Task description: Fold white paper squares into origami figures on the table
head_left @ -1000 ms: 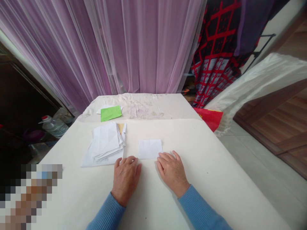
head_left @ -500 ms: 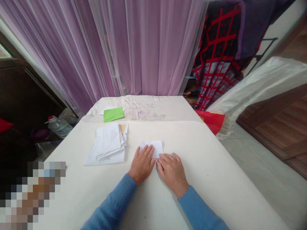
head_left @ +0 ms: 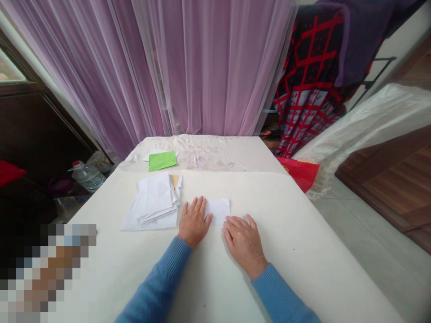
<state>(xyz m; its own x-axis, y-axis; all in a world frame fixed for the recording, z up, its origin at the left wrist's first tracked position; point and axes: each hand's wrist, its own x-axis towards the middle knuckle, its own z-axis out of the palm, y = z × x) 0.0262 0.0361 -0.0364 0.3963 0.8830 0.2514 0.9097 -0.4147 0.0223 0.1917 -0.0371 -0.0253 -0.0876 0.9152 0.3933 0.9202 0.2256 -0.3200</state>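
A small folded white paper [head_left: 219,211] lies on the white table [head_left: 303,251] in front of me. My left hand [head_left: 194,220] rests flat on its left part, fingers stretched out and together, covering that side. My right hand [head_left: 244,242] lies palm down on the table just below the paper's right corner, fingertips touching its near edge. Neither hand grips anything. Both arms wear blue knit sleeves.
A stack of white papers [head_left: 153,202] lies left of my left hand, with a green sheet [head_left: 162,160] farther back. Purple curtains [head_left: 202,67] hang behind the table. A red bag [head_left: 299,172] sits off the right edge, and a plastic bottle [head_left: 86,176] stands on the floor at left.
My left hand slid forward from the table onto the small paper, then a little leftward along it. My right hand stayed nearly still at the paper's near right corner.
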